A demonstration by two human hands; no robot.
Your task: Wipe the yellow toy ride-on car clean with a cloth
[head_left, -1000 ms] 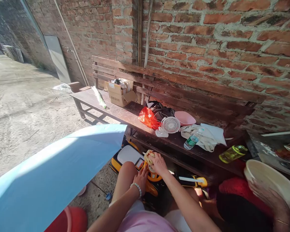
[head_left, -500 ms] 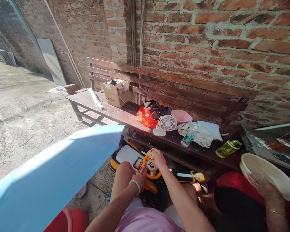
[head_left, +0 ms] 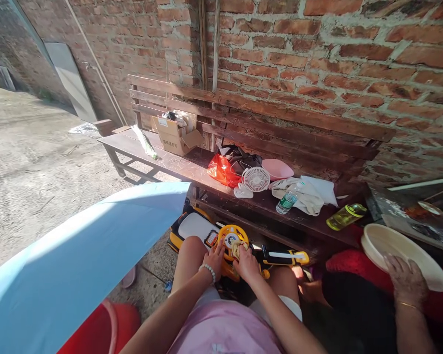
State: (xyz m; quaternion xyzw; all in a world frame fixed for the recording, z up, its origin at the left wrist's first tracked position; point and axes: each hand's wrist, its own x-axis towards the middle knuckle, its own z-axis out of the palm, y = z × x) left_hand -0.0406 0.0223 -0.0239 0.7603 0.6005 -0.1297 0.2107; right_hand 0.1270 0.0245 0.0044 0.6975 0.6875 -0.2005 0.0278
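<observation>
My right hand (head_left: 246,265) is closed on a crumpled tan cloth (head_left: 237,249), pressed against the lower right of a yellow steering wheel (head_left: 233,229). The wheel belongs to a yellow and black ride-on toy (head_left: 198,227) with a pale seat, between my knees and the bench. My left hand (head_left: 213,261), with a beaded bracelet on its wrist, rests its outstretched fingers on the wheel's left rim. The lower part of the toy is partly hidden by my hands and legs.
A wooden bench (head_left: 184,169) bears a cardboard box (head_left: 173,137), red bag (head_left: 221,170), white fan (head_left: 256,179) and bottles. At right, another person's hand (head_left: 406,278) touches a cream basin (head_left: 395,246). A blue sheet (head_left: 107,241) and red bucket (head_left: 129,322) lie left.
My right hand has moved the cloth from the wheel's upper rim down to its lower right side. My left hand stays at the left rim. The other person's basin has shifted slightly.
</observation>
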